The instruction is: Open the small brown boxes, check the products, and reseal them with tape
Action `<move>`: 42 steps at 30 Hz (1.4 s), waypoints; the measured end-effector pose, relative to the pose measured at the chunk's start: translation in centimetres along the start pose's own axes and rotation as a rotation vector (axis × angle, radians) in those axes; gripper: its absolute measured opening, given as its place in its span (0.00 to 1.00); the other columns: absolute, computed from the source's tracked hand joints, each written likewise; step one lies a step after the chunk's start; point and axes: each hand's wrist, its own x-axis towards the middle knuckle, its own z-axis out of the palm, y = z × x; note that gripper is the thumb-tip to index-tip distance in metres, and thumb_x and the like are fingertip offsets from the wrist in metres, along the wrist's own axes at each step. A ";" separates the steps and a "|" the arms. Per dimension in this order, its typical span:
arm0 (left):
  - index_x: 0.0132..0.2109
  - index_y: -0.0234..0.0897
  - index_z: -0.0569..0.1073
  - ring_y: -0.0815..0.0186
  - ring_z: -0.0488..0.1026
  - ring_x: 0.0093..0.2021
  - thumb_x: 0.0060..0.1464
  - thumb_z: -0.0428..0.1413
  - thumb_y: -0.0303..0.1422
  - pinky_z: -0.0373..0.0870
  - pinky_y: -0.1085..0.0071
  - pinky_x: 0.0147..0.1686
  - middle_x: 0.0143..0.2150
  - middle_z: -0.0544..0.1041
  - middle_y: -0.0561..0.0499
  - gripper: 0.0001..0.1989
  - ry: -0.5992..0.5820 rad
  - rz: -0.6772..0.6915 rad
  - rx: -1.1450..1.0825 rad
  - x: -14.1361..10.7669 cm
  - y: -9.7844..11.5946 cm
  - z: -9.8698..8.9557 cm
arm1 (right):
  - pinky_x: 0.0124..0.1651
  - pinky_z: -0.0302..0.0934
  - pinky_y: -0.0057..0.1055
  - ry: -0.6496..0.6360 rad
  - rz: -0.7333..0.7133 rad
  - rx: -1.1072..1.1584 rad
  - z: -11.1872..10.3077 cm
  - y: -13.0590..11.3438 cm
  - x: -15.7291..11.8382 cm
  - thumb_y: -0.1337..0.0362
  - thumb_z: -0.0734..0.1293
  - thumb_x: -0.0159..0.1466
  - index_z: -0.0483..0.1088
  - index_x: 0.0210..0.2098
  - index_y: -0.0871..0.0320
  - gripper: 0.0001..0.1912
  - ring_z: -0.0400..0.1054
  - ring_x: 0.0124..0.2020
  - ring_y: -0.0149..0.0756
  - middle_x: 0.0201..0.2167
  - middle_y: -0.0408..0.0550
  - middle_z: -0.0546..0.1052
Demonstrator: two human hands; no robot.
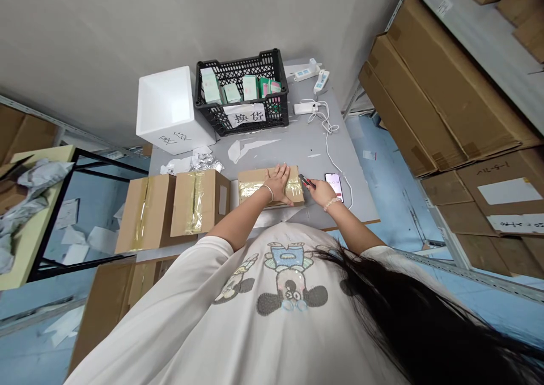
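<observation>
- In the head view, the long brown cardboard carton with shiny yellowish tape [254, 176] lay directly under the left hand [277, 185], crosswise in front of the body, on the grey tabletop [293, 144].
- The left fingers were open and spread, laid flat on the carton's top and pointing away from the body; they pressed rather than pinched.
- The right fingers were closed around a slim black-and-red handheld tool [306, 181], whose tip sat by the carton's right end. Whether tip and cardboard touched, I could not tell. The right hand [321, 193] was just beside that end.
- The carton looked stiff along its edges and likely gave a little mid-panel. Its weight could not be told; by its size, it was probably manageable in two hands.
- Bare cardboard probably offered fair grip, while the glossy tape running under the left palm would have been slicker.
- The soundest hold seemed to be a palm on each short end, or fingers along the long lower edges; a flat palm on top suited steadying only.
- Left of the left fingers stood a taller brown carton with a taped seam [182, 203]; beyond the fingertips, farther off, sat the black lattice plastic crate [276, 113].
- Just right of the right fingers lay a lit smartphone [334, 184], near enough to be knocked.
</observation>
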 end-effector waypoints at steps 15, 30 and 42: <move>0.72 0.34 0.25 0.38 0.23 0.72 0.29 0.61 0.65 0.28 0.34 0.63 0.74 0.26 0.37 0.77 -0.028 0.013 -0.008 0.5 -0.3 -0.3 | 0.44 0.62 0.31 0.028 0.022 -0.012 0.6 0.1 0.2 0.60 0.63 0.67 0.75 0.53 0.55 0.17 0.74 0.44 0.45 0.44 0.54 0.81; 0.71 0.36 0.23 0.38 0.22 0.72 0.28 0.62 0.66 0.29 0.34 0.64 0.74 0.23 0.38 0.78 -0.063 -0.031 0.009 0.6 0.1 -0.7 | 0.44 0.62 0.29 -0.070 -0.055 -0.048 -1.0 0.9 -1.0 0.61 0.63 0.67 0.75 0.53 0.55 0.17 0.75 0.46 0.43 0.44 0.51 0.81; 0.71 0.35 0.22 0.39 0.20 0.71 0.26 0.62 0.65 0.31 0.33 0.64 0.73 0.21 0.40 0.80 -0.066 -0.051 0.036 1.0 0.0 -0.3 | 0.50 0.64 0.30 -0.089 -0.100 0.131 -0.1 2.8 -3.8 0.62 0.63 0.67 0.74 0.55 0.56 0.18 0.73 0.50 0.41 0.50 0.50 0.79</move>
